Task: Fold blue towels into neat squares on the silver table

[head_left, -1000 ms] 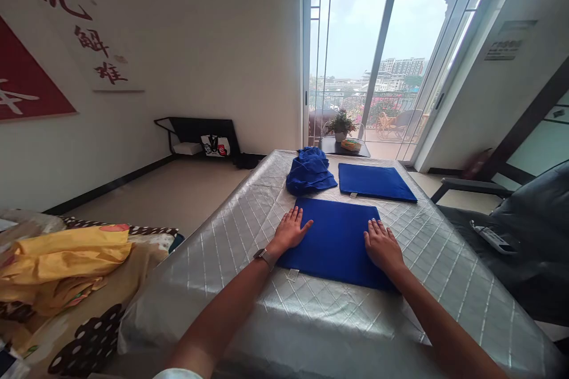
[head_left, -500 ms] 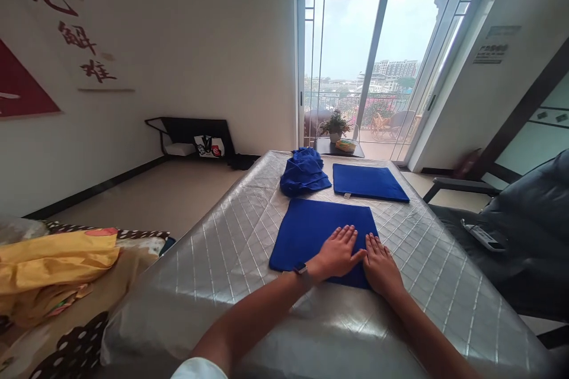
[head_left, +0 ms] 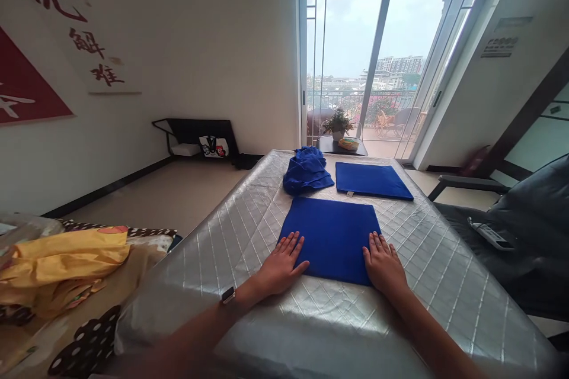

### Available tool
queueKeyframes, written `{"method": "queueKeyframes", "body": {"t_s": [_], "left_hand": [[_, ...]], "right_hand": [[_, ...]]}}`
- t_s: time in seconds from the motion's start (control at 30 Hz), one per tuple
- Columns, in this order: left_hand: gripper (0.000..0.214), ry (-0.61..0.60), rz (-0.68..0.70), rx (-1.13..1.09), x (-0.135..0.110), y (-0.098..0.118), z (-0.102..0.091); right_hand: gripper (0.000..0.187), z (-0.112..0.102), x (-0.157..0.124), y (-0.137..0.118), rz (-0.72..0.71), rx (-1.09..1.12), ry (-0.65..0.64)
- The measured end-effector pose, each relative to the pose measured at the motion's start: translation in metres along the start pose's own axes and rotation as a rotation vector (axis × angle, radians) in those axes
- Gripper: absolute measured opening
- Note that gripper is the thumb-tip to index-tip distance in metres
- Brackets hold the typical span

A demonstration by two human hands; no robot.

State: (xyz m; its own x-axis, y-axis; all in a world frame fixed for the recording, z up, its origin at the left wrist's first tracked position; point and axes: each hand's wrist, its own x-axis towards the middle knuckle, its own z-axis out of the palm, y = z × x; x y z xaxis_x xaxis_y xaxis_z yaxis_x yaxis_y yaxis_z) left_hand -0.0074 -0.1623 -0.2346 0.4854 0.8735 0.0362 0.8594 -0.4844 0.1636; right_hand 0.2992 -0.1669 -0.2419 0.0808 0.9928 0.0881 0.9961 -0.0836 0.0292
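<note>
A folded blue cloth (head_left: 332,235) lies flat on the silver quilted table (head_left: 231,249). My left hand (head_left: 281,265) rests flat, fingers spread, on the cloth's near left corner. My right hand (head_left: 383,262) lies flat, fingers together, on its near right corner. Further back sit a second folded blue cloth (head_left: 372,180) and a crumpled heap of blue cloths (head_left: 306,170).
A yellow cloth (head_left: 62,260) lies on a spotted surface at the left. A dark chair (head_left: 524,231) with a remote (head_left: 486,233) stands at the right. Behind the table are a small table with a plant (head_left: 338,124) and sliding glass doors (head_left: 382,53).
My left hand slid right across the cloth to meet the right hand, then back left to the near left corner. The right hand stayed near the right corner.
</note>
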Motion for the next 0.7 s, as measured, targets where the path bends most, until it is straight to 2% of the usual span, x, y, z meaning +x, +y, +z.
{"method": "queueKeyframes", "body": {"t_s": [0.17,0.3,0.37,0.43,0.6,0.7], "left_hand": [[0.071,0.011,-0.03,0.005,-0.014,-0.009,0.002],[0.072,-0.025,-0.043,0.006,-0.009,-0.01,0.002],[0.072,-0.019,-0.056,0.015,-0.002,-0.004,0.001],[0.071,0.019,-0.021,0.017,0.01,0.013,-0.002],[0.077,0.01,0.264,-0.056,0.056,0.077,-0.004],[0.077,0.037,0.3,-0.075,0.074,0.092,0.002]], "right_hand": [[0.062,-0.003,-0.022,0.002,-0.058,0.015,0.027],[0.067,0.001,-0.05,0.004,-0.061,0.069,-0.057],[0.069,0.004,-0.057,0.004,-0.035,0.106,-0.071],[0.07,0.006,-0.06,0.003,-0.027,0.142,-0.063],[0.068,0.007,-0.059,0.004,-0.038,0.143,-0.048],[0.066,0.004,-0.059,0.004,-0.04,0.118,-0.059]]}}
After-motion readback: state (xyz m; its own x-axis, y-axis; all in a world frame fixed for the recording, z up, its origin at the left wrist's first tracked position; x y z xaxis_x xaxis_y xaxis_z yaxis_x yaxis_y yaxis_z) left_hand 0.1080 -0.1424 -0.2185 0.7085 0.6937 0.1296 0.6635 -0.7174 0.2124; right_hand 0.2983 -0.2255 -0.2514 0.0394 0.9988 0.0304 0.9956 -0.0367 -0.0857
